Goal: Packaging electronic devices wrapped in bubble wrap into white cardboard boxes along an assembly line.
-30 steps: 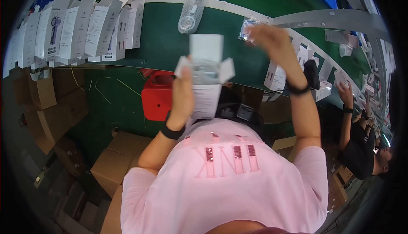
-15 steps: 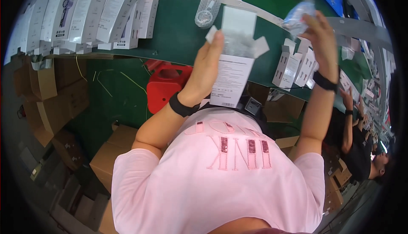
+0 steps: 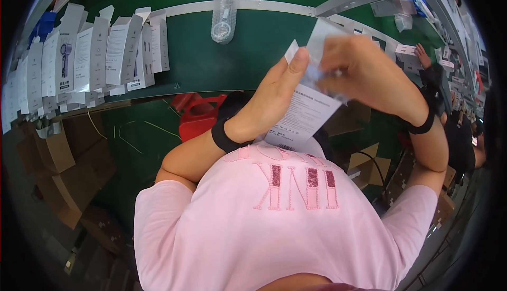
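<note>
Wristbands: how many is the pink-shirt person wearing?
2: left wristband, at the wrist of the left hand holding the box; right wristband, at the wrist of the right hand.

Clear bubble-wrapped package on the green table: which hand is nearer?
Left. The left hand, holding the white cardboard box, sits to the right of the package and closer to the body; the right hand, at the box's open top, is farther right.

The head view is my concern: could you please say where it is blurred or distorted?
Head view throughout: the right hand is motion-blurred, the white box looks sharper; fisheye distortion bows the table edge; glints dot the bubble wrap; corners are dark.
</note>
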The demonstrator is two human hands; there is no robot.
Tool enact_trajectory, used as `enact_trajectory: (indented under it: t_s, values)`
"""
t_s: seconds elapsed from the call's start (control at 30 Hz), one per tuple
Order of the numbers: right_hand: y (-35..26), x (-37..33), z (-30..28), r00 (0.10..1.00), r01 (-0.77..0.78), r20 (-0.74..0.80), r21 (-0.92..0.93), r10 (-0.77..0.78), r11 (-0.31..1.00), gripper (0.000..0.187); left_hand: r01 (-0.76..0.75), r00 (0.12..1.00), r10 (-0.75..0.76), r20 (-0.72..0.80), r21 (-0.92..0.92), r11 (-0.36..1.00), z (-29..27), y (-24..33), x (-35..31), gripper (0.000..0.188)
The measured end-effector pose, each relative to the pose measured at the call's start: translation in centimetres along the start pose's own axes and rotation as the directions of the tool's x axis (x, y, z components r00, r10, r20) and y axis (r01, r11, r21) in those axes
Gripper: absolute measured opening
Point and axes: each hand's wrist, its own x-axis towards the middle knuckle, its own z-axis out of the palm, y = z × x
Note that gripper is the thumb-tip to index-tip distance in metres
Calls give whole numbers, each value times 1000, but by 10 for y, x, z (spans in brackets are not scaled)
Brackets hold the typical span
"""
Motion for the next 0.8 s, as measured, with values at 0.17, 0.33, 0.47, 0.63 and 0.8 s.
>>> enact_trajectory:
  t_s: [0.17, 0.33, 0.47, 0.63, 0.8]
  values:
    - [-6, 5, -43, 824, -364, 564, 476, 40, 800, 34, -62, 998, 61, 22, 43, 997, 4, 4, -6, 62]
    - [-16, 18, -28, 401, -143, 915, 21, 38, 990, 37, -189, 958, 150, 243, 146, 971, -1, -4, -4, 85]
    - [13, -52, -27, 927, -120, -224, 581, 300, 805, 61, -305, 951, 298, 82, 100, 947, -28, -14, -12, 95]
    - [45, -75, 88, 804, 200, -166, 980, 570, 3, 69, -444, 890, 347, 297, 388, 808, -18, -20, 7, 68]
    - [40, -77, 92, 709, 243, -522, 812, 474, 531, 62, -385, 903, 218, 371, 470, 794, -3, -13, 33, 53]
